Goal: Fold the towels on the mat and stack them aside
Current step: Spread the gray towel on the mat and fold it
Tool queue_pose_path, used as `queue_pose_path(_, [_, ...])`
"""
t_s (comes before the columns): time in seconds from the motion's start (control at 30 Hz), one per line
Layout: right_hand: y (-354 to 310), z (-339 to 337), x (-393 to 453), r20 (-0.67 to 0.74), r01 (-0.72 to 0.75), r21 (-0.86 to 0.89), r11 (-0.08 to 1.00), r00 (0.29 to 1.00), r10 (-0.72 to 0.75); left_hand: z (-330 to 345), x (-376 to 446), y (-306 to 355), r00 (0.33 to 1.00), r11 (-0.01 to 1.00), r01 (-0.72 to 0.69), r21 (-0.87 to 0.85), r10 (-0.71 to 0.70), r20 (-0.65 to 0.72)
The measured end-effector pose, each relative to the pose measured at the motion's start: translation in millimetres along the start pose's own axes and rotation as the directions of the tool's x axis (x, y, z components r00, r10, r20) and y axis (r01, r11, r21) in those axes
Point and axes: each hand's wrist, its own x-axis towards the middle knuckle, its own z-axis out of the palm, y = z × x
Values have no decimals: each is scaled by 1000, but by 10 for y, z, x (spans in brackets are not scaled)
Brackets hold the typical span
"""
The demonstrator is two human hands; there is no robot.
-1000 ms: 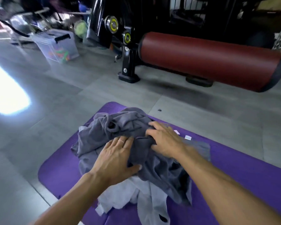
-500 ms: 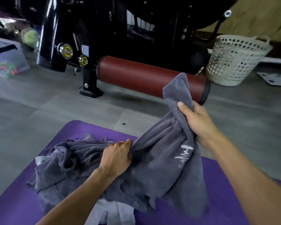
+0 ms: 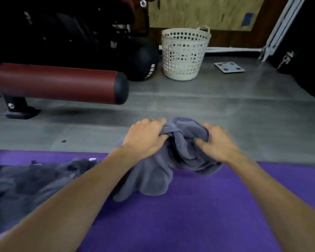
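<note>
Head view: purple mat [image 3: 198, 215] on grey floor [image 3: 225, 110].

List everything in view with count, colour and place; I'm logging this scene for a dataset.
held towel: one, grey, bunched over the mat's far edge
towel pile: count unclear, grey, mat's left
mat: one, purple, foreground
roller pad: one, dark red, left
medicine ball: one, black, beside the basket
laundry basket: one, white, far centre
plate: one, grey, floor right of basket
left hand: grips the towel
right hand: grips the towel
</note>
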Motion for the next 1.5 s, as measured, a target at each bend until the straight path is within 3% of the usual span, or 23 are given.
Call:
queue_pose_path(0.1, [642,-323,-89,-147,58,-59,997,987,-66,387,224,651,999,1000,26,1,-26,-27])
queue_pose_path(0.2, [1250,-421,-269,-127,176,-151,973,973,-196,1051,185,1137,993,993,114,-32,-114,-21])
queue_pose_path(0.3, [1949,-208,-476,41,292,-267,918,956,-292,1870,-85,1500,974,980,197,14,-197,110])
queue_pose_path(0.4, [2591,184,-775,305,415,-286,864,894,-329,2521,-582,1744,886,946,322,45,-318,339])
queue_pose_path(0.5, [3098,598,-1212,527,558,-275,783,768,-363,2941,-1056,1888,752,947,316,53,-284,595])
queue_pose_path(0.57, [3370,862,-1547,592,570,-300,765,740,-319,3158,-1238,1930,722,955,296,23,-239,649])
queue_pose_path(0.67, [3650,1120,-1985,561,507,-300,808,779,-281,3486,-1311,2048,869,980,201,16,-185,459])
queue_pose_path(0.73, [3747,1117,-2129,523,499,-328,802,803,-285,3720,-1313,2159,915,995,94,45,-104,390])
queue_pose_path(0.83, [3859,857,-2177,403,563,-420,712,818,-410,3937,-1289,2292,891,992,-50,117,-9,454])
queue_pose_path(0.93, [4146,442,-2187,167,428,-571,701,896,-411,3960,-1177,2433,893,983,-140,122,72,445])
queue_pose_path(0.97, [4237,332,-2222,142,367,-612,700,923,-359,3964,-1158,2483,906,979,-169,113,109,409])
queue_pose_path(1.03, [4383,210,-2355,341,346,-672,655,929,-142,3981,-1135,2607,925,978,-207,4,195,325])
queue_pose_path(1.1, [4457,181,-2490,563,314,-711,629,791,242,3975,-1099,2782,893,957,-243,-160,285,348])
queue_pose_path(1.13, [4453,167,-2508,565,250,-739,626,737,373,3955,-1069,2863,852,947,-241,-214,312,421])
queue_pose_path(1.17, [4426,159,-2478,532,193,-753,629,742,408,3929,-1033,2911,809,943,-230,-240,322,492])
queue_pose_path(1.23, [4230,164,-2269,424,88,-712,697,844,327,3820,-901,2871,758,951,-229,-206,307,575])
queue_pose_path(1.3, [4006,306,-1985,371,37,-530,847,908,193,3632,-749,2635,726,947,-294,-133,312,613])
queue_pose_path(1.4, [3516,733,-1631,427,140,-226,964,904,-31,3357,-605,2113,693,869,-496,8,390,606])
queue_pose_path(1.5, [3051,1231,-1529,459,242,-158,957,877,-146,3091,-761,1543,738,797,-584,157,440,512])
